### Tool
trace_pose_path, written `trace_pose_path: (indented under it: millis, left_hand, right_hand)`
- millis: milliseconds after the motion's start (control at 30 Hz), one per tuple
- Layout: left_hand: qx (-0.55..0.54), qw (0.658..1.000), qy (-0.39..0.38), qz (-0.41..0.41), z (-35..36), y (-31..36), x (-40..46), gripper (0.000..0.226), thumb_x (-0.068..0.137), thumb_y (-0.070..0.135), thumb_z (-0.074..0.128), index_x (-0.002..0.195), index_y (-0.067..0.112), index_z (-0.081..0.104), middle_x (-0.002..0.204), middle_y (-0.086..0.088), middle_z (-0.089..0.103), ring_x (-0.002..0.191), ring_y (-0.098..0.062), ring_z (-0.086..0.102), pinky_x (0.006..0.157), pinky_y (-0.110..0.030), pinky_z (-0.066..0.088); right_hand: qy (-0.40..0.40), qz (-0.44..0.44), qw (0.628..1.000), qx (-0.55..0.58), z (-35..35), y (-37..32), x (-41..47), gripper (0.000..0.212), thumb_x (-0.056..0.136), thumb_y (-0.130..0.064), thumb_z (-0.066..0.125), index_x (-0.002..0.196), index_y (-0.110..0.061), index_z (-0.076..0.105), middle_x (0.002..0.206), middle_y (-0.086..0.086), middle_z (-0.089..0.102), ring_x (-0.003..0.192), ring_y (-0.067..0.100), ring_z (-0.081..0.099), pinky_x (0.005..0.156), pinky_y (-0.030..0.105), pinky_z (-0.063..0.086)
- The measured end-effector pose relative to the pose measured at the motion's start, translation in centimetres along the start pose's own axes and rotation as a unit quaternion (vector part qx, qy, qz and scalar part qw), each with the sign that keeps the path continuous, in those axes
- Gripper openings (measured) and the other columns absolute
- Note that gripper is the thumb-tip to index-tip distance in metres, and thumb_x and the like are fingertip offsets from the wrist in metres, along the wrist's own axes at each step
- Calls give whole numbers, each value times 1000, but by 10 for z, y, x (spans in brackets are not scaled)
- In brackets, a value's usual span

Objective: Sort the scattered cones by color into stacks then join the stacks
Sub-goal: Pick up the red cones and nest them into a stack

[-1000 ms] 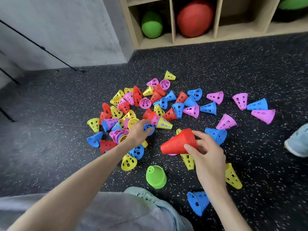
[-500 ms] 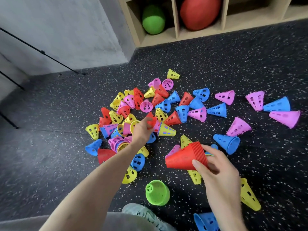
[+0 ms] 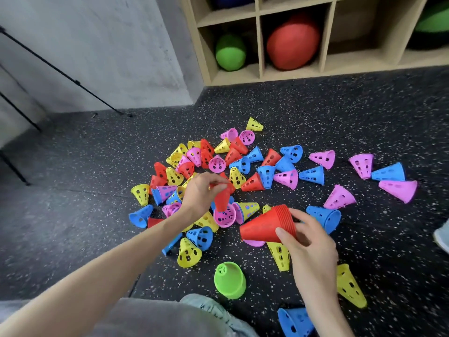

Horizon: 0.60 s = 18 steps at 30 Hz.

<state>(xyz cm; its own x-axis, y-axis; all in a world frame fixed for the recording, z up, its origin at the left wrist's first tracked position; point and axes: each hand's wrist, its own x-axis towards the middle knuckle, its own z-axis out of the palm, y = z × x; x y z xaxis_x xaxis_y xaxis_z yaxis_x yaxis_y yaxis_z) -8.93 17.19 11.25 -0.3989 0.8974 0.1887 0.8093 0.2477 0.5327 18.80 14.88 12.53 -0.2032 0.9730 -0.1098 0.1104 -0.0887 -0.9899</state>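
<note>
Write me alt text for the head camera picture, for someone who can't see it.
A person's left hand lifts a single red cone from a scattered pile of coloured cones on a dark speckled floor, while the right hand holds a stack of red cones on its side. A green stack stands nearer the person.

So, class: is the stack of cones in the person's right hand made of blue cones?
No: the right hand holds a stack of red cones, lying on its side above the floor.
</note>
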Motion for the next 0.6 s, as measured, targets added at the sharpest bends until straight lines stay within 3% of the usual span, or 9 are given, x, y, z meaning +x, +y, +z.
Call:
trace_pose_path:
  millis: [67, 167, 333, 467, 600]
  left_hand:
    - [2, 999, -17, 33, -16, 12, -18, 9, 92, 25, 75, 101, 26, 79, 97, 17, 72, 90, -1, 64, 84, -31, 53]
    - [-4, 996, -56, 66, -40, 35, -49, 8, 93, 25, 73, 99, 25, 78, 93, 23, 65, 87, 7, 58, 84, -18, 43]
    - [-29, 994, -86, 59, -74, 51, -99, 3, 95, 30, 70, 94, 32, 72, 92, 8, 65, 90, -5, 55, 86, -20, 41]
    - [-61, 994, -81, 44, -79, 63, -123, 8, 96, 27, 70, 95, 35, 70, 98, 3, 60, 97, -8, 53, 90, -18, 39]
    - [-100, 993, -46, 41, -68, 69, -143, 6, 99, 21, 65, 98, 25, 69, 100, 4, 51, 97, -7, 50, 86, -15, 38]
  right_hand:
    - [7, -8, 1000, 11, 3, -8, -2, 36, 89, -19, 75, 119, -37, 67, 102, -9, 74, 102, 4, 66, 80, 23, 48]
    - [39, -32, 998, 22, 8, -21, -3, 37, 89, -17, 75, 120, -35, 67, 101, -12, 74, 97, -1, 67, 83, 27, 52]
    - [78, -74, 994, 34, 14, -32, -8, 38, 89, -14, 76, 122, -31, 66, 104, -12, 73, 102, 4, 67, 89, 35, 54]
    - [12, -93, 995, 21, 19, -36, -17, 38, 88, -11, 76, 118, -33, 67, 99, -13, 75, 98, 2, 68, 87, 28, 53]
    - [-56, -84, 995, 16, 27, -33, -27, 41, 86, -7, 76, 118, -32, 68, 94, -11, 76, 92, 6, 70, 82, 21, 52]
